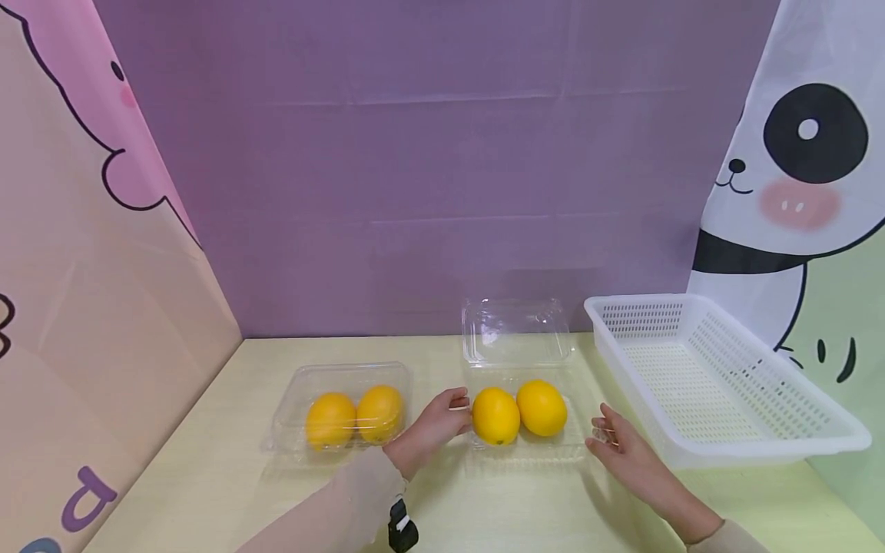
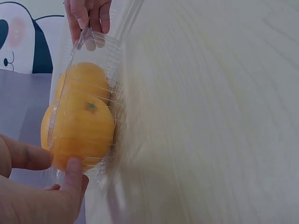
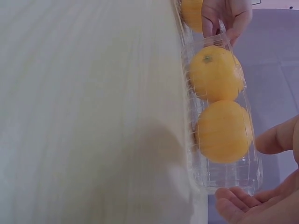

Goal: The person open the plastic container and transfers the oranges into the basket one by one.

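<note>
Two oranges (image 1: 495,416) sit side by side in a clear plastic clamshell box (image 1: 527,455) at the middle of the table. Its lid (image 1: 517,330) stands raised behind them. At the box's left end my left hand (image 1: 435,425) holds the edge with thumb and fingers. My right hand (image 1: 628,461) is at the opposite end, thumb and fingers about the clear rim. Both wrist views show the box lengthwise; in the right wrist view, my right fingertips (image 3: 229,196) touch its near end. The oranges stay untouched by either hand in the head view.
Left of my left hand stands another clear clamshell box (image 1: 318,375), shut, with two oranges (image 1: 331,420) inside. A large white plastic basket (image 1: 767,449) stands on the right side of the table. A purple cloth (image 1: 415,192) hangs along the back edge.
</note>
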`<state>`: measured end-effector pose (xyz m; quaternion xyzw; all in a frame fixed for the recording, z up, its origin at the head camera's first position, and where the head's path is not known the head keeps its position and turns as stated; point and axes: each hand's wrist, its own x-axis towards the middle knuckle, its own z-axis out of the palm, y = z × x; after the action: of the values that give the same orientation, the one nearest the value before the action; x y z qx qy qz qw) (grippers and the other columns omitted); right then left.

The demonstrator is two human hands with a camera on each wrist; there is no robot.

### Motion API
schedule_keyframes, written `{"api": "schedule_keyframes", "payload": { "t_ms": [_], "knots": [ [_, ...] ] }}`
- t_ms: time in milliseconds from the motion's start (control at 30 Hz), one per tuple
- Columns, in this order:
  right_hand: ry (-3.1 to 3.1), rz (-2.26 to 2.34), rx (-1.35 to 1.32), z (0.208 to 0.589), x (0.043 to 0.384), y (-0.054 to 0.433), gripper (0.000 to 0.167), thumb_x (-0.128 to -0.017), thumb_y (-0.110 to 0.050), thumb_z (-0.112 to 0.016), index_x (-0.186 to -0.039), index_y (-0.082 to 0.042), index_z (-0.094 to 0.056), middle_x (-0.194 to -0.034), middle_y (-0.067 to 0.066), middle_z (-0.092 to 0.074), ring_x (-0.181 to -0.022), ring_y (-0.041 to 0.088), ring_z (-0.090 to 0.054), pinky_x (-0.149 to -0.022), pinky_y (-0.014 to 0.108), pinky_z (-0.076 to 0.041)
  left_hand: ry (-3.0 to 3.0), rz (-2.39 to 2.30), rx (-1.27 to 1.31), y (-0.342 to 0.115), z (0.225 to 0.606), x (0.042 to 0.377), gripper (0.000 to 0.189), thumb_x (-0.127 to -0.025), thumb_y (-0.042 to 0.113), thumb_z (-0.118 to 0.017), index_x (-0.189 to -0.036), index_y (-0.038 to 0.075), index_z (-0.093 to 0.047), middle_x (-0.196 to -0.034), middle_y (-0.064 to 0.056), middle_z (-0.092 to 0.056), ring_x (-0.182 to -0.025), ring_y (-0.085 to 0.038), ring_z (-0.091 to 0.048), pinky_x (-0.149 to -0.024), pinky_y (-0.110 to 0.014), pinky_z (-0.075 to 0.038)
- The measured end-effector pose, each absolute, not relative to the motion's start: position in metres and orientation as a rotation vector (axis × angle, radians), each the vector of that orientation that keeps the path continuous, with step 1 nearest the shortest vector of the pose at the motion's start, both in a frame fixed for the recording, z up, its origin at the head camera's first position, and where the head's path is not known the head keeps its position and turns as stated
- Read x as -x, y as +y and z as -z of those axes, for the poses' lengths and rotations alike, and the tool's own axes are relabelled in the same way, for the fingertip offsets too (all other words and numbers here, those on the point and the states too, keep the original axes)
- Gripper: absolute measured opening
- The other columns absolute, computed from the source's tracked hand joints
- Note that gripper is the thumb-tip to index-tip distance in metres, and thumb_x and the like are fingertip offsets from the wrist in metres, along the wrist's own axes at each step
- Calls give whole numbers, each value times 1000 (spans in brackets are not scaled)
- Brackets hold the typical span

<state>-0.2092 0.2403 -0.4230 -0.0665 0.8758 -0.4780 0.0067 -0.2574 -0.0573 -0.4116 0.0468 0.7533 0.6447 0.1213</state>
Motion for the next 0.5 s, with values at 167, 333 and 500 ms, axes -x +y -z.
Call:
{"api": "schedule_keyframes", "payload": {
  "t_ms": [167,333,500],
  "knots": [
    [2737,1482,205,422,209,241,71,-101,-14,-58,-150,18,-17,-143,35,-43,-128,47,-47,-103,53,-45,2185,-1896,-143,-58,412,255,62,-90,1,-59,-147,-11,-35,-141,-25,-45,-118,-35,-56,-102,-44,-49],
    [2739,1467,202,422,210,241,72,-101,-14,-58,-150,18,-16,-143,35,-42,-129,48,-45,-105,55,-43,2182,-1897,-136,-58,412,255,62,-90,1,-59,-147,-10,-35,-141,-24,-44,-118,-35,-56,-102,-43,-49],
    [2739,1477,222,421,211,240,73,-101,-14,-57,-150,19,-14,-145,36,-38,-131,49,-43,-108,58,-38,2182,-1894,-116,-58,412,256,62,-90,2,-59,-147,-9,-36,-142,-23,-45,-118,-34,-57,-102,-43,-49]
  ]
}}
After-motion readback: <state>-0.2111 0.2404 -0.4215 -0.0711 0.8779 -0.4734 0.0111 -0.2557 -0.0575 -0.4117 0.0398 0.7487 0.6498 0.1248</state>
